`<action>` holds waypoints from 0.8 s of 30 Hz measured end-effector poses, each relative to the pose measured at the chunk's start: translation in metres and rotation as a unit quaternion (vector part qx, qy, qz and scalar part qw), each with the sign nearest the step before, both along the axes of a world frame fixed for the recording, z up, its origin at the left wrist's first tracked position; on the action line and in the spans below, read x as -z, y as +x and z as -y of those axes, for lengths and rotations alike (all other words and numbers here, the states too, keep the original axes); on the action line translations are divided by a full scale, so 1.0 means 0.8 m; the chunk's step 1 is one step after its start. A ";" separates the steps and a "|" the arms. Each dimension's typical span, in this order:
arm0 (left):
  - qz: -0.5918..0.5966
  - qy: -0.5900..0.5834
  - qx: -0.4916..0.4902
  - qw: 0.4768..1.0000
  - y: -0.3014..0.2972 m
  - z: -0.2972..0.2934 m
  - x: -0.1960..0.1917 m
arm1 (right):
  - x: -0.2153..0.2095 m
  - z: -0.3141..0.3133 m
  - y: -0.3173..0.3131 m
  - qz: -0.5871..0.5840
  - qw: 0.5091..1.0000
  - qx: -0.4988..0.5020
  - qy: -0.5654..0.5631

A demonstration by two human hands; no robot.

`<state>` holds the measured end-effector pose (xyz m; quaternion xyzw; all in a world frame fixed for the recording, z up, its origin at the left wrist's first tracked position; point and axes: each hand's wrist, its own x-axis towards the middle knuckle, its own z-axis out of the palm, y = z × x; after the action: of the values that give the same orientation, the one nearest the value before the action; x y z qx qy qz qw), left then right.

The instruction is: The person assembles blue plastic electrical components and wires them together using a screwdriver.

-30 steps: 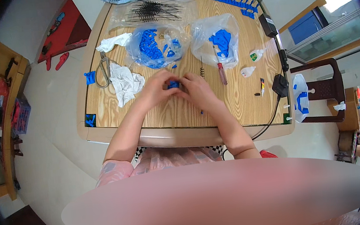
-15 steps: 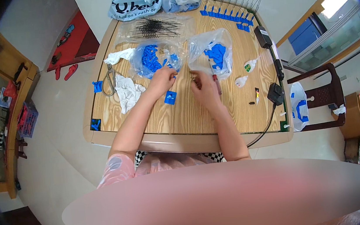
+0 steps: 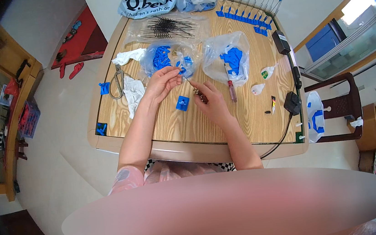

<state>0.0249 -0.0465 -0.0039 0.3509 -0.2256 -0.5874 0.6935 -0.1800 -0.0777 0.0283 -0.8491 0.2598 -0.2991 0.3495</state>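
My left hand (image 3: pixel 162 85) is turned partly palm-up, thumb and fingers pinching a small blue piece (image 3: pixel 181 70) in front of a clear bag of small blue parts (image 3: pixel 162 58). Facing it, my right hand (image 3: pixel 213 101) is closed around a dark coiled spring (image 3: pixel 200 95). From the spring a thin straight end points up toward the left fingertips; whether it touches the blue piece I cannot tell. Between my forearms a blue square base (image 3: pixel 182 103) lies flat on the wooden table. To the right rests a screwdriver (image 3: pixel 232 91), its shaft over a second clear bag (image 3: pixel 211 64) with flat blue pieces.
Dark springs (image 3: pixel 169 27) lie piled on plastic at the back. Several finished-looking springs stand in blue bases (image 3: pixel 244 19) at the far right. Scissors (image 3: pixel 116 86) and white cloth (image 3: pixel 134 95) lie left. A black adapter (image 3: pixel 292 103) with its cable sits near the right edge.
My left hand has turned more palm-up, with a blue piece now showing at its fingertips. My right hand has tilted the spring so its straight end points toward them. The whole view has shifted slightly.
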 end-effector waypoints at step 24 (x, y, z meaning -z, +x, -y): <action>0.067 0.004 0.020 0.998 0.000 -0.001 0.000 | -0.003 -0.001 -0.001 0.007 1.000 -0.013 -0.008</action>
<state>0.0247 -0.0455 -0.0040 0.3880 -0.2761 -0.5773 0.6632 -0.1809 -0.0767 0.0304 -0.8527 0.2442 -0.3027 0.3487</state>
